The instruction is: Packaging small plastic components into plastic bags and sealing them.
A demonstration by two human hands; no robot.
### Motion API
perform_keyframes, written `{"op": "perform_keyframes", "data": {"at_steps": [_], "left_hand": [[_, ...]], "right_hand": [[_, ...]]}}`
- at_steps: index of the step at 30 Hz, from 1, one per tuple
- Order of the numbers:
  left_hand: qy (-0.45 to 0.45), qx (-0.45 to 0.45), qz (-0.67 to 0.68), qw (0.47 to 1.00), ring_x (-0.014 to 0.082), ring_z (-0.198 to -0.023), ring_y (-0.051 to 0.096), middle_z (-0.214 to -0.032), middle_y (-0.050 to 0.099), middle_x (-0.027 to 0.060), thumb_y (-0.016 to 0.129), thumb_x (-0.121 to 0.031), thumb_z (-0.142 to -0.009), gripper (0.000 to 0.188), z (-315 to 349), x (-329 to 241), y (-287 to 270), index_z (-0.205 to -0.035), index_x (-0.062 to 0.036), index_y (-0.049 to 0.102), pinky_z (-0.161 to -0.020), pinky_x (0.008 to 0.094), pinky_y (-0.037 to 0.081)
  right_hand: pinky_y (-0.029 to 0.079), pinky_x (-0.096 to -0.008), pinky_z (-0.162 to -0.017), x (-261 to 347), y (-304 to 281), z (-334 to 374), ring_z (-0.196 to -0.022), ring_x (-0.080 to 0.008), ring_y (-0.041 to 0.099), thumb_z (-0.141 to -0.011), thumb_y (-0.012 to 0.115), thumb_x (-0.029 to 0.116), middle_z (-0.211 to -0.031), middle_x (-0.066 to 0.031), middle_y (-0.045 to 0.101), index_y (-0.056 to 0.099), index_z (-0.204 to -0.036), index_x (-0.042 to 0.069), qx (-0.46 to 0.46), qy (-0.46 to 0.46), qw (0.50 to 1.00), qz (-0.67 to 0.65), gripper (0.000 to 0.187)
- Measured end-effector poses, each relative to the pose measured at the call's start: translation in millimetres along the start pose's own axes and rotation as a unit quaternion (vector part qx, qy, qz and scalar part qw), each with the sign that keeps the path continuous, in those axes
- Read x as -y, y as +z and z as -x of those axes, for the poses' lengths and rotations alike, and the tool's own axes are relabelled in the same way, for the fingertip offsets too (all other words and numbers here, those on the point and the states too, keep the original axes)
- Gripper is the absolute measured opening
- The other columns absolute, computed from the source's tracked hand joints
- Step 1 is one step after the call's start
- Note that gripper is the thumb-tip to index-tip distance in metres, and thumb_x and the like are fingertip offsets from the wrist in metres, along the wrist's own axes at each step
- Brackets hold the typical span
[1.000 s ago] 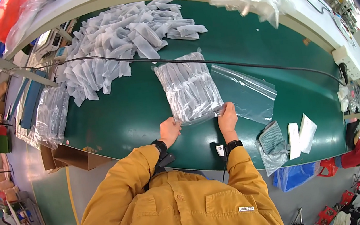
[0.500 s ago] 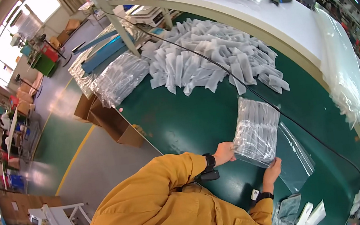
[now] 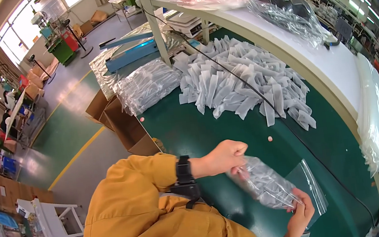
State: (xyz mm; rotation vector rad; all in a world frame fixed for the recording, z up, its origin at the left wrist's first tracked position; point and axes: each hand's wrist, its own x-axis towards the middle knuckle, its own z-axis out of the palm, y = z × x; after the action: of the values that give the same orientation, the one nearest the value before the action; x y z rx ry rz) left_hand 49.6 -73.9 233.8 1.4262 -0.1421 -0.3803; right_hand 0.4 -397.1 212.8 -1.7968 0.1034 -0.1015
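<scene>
A clear plastic bag (image 3: 267,183), filled with grey-white packets, is held tilted above the green table (image 3: 176,129). My left hand (image 3: 222,158) is closed on its far left end. At the near right end, the fingers of my right hand (image 3: 301,208) grip the bag's edge. Under and beside it lies a flat, clear plastic bag (image 3: 315,188). Beyond my hands spreads a large heap of frosted grey packets (image 3: 241,76).
A filled clear bag (image 3: 147,83) sits at the table's far left, near a blue sealing device (image 3: 132,54). An opened cardboard box (image 3: 126,126) stands beside the table's left edge. A black cable (image 3: 263,100) crosses the tabletop. Plastic film (image 3: 370,120) hangs off the white shelf (image 3: 304,47).
The filled bag has been tipped from lying broad side up to a slanted, narrower pose, and brought nearer. My left hand has turned over at its end. The view has shifted too.
</scene>
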Motion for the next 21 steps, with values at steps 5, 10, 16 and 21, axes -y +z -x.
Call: {"op": "perform_keyframes", "data": {"at_steps": [5,10,16,21], "left_hand": [[-0.051,0.0,0.073,0.996,0.0196,-0.07,0.072,-0.057,0.05,0.0044,0.057,0.002,-0.09,0.04,60,-44,-57,-0.069,-0.0097,0.026,-0.043,0.0231,0.042],[0.022,-0.091,0.032,0.995,0.0173,-0.059,0.067,-0.054,0.05,0.0038,0.06,0.003,-0.087,0.04,95,-68,-157,-0.066,-0.0103,0.029,-0.048,0.0254,0.047],[0.26,-0.202,0.029,0.944,0.0184,-0.06,0.064,-0.056,0.05,0.0034,0.056,0.005,-0.085,0.032,130,-113,-315,-0.068,-0.0106,0.035,-0.055,0.0306,0.052],[0.308,-0.32,0.171,0.88,0.0165,-0.058,0.055,-0.061,0.047,0.0021,0.05,0.005,-0.087,0.026,124,-84,-438,-0.071,-0.0104,0.037,-0.066,0.0336,0.054]], "right_hand": [[0.043,-0.0236,-0.049,47,54,-5,-0.053,-0.01,0.047,-0.086,0.041,0.0,-0.066,-0.0037,0.053,0.067,-0.097,-0.009,0.139,0.066,0.984,-0.089,0.03],[0.05,-0.0261,-0.057,102,165,-26,-0.057,-0.0101,0.045,-0.082,0.032,-0.005,-0.066,-0.0023,0.048,0.068,-0.101,-0.007,0.276,0.044,0.949,-0.146,0.041],[0.048,-0.0265,-0.056,193,339,-50,-0.056,-0.0099,0.043,-0.079,0.035,-0.006,-0.067,-0.0016,0.048,0.068,-0.099,-0.006,0.251,-0.18,0.946,-0.104,0.039],[0.05,-0.0329,-0.064,174,475,-41,-0.063,-0.0225,0.056,-0.075,0.044,-0.01,-0.077,-0.0109,0.061,0.07,-0.103,0.001,0.228,-0.461,0.856,0.05,0.04]]}}
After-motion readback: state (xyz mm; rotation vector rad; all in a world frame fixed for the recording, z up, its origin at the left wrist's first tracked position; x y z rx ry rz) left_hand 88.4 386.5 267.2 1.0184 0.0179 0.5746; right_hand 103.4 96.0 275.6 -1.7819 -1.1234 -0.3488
